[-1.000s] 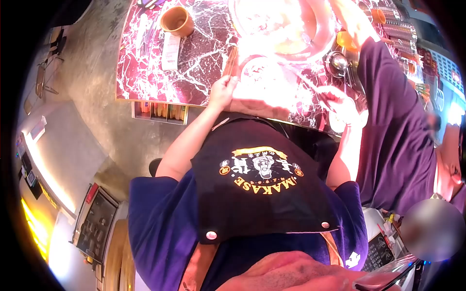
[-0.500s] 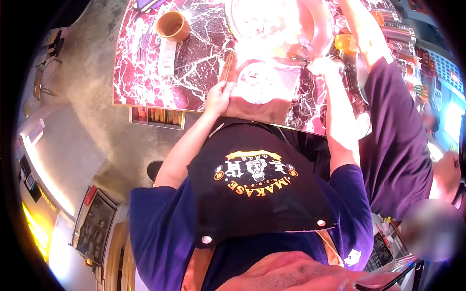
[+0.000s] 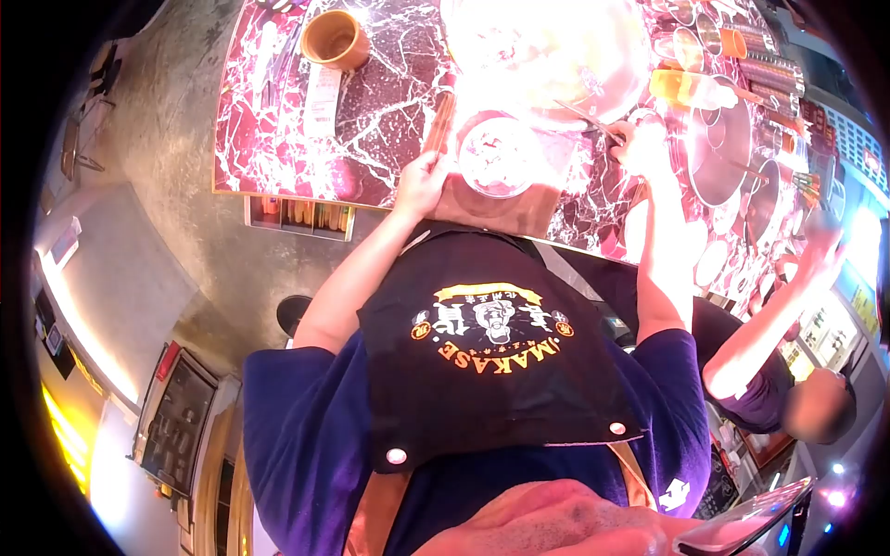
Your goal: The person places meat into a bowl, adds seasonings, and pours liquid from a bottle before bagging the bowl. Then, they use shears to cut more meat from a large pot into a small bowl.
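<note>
My left hand (image 3: 422,185) is closed on the left edge of a brown wooden tray (image 3: 505,211) at the table's front edge. On this tray sits a round white bowl (image 3: 498,157) with pale and reddish pieces, washed out by glare. To the right of the bowl, my right hand (image 3: 640,146) grips a thin utensil, like chopsticks or tongs (image 3: 584,115), pointing left toward a large round dish (image 3: 593,65). Strong light hides most of that dish's contents.
A brown cup (image 3: 335,41) and a white paper slip (image 3: 323,100) are at the back left. Bottles, an orange-capped container (image 3: 669,88) and round pans (image 3: 719,153) crowd the right. Another person (image 3: 756,389) is at the far right, arm raised.
The other person has moved away to the right, their arm withdrawn from over the table. My right hand has shifted slightly right and down, its utensil now visible. My left hand stays at the tray.
</note>
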The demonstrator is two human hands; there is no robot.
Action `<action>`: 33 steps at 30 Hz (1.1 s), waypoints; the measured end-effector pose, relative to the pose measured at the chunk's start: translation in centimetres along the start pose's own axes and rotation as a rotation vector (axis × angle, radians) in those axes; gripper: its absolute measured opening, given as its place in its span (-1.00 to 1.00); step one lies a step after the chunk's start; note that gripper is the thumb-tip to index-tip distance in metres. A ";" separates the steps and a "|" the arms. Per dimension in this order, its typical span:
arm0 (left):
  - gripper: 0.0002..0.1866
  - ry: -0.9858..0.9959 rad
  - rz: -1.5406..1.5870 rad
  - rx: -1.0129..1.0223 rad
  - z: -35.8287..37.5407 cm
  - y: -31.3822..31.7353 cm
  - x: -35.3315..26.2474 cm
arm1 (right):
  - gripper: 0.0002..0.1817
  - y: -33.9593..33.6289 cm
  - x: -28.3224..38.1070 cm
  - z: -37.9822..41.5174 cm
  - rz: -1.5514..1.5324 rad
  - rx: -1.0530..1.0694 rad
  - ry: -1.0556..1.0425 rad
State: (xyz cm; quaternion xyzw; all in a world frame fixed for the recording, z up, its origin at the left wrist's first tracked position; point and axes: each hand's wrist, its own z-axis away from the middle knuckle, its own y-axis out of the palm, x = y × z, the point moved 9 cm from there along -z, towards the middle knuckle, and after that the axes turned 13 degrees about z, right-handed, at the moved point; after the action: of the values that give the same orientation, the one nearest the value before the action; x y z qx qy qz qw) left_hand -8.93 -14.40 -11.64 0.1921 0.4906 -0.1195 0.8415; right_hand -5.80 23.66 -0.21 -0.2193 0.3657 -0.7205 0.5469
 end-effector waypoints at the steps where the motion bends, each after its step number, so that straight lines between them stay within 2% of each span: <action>1: -0.75 0.017 -0.010 -0.001 0.0 -0.1 0.0 | -0.60 0.1 -0.1 0.1 0.056 0.010 0.022; 5: -0.75 0.070 -0.047 0.001 -0.1 0.0 -0.3 | -0.57 -0.7 0.8 -0.2 0.174 0.041 0.042; 7: -0.75 0.006 0.015 0.013 -0.1 0.0 0.1 | -0.54 -1.3 1.9 0.1 0.206 0.082 0.060; 9: -0.75 -0.012 0.021 0.011 0.0 -0.1 0.2 | -0.53 -1.6 3.4 -0.2 0.048 -0.083 -0.061; 10: -0.76 -0.030 0.028 0.017 0.0 0.0 0.3 | -0.49 -0.9 4.0 -1.0 -0.059 -0.036 -0.080; 14: -0.76 0.048 -0.013 -0.002 0.1 0.2 -1.3 | -0.58 -1.6 8.8 -2.2 0.010 -0.136 -0.117; 17: -0.77 0.049 -0.005 0.007 0.1 0.2 -1.4 | -0.66 -2.9 8.5 -2.3 0.165 -0.108 -0.015; 18: -0.77 0.043 -0.002 0.005 0.2 0.2 -1.2 | -0.71 -1.7 7.0 -3.6 0.132 -0.182 -0.050; 22: -0.76 0.060 -0.044 -0.010 0.2 0.1 -1.6 | -0.71 -2.8 4.8 -3.0 0.164 -0.221 0.012; 25: -0.76 0.039 0.008 0.002 0.0 0.0 -0.6 | -0.60 -3.4 4.8 -2.0 0.105 -0.230 -0.021; 26: -0.76 0.038 0.007 0.003 0.1 0.0 -0.6 | -0.56 -2.7 5.0 -2.0 0.080 -0.103 -0.005; 27: -0.76 0.052 0.003 0.003 0.1 0.0 -0.8 | -0.56 -2.6 5.6 -2.1 0.078 -0.103 -0.003; 30: -0.75 0.042 -0.003 -0.002 0.4 0.4 -1.8 | -0.54 -0.3 8.0 -3.4 -0.079 0.101 -0.047; 31: -0.75 0.018 -0.002 -0.013 0.4 0.3 -1.8 | -0.54 0.9 7.8 -4.2 -0.082 0.098 -0.052; 33: -0.75 0.024 -0.015 -0.014 0.3 0.2 -1.5 | -0.57 2.7 8.1 -5.6 -0.186 -0.015 -0.213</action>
State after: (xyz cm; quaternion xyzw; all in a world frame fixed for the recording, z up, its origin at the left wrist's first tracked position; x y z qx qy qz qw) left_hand -9.38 -14.34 -10.17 0.1841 0.5028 -0.1199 0.8360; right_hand -10.59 17.21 -6.48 -0.3316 0.2890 -0.7379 0.5119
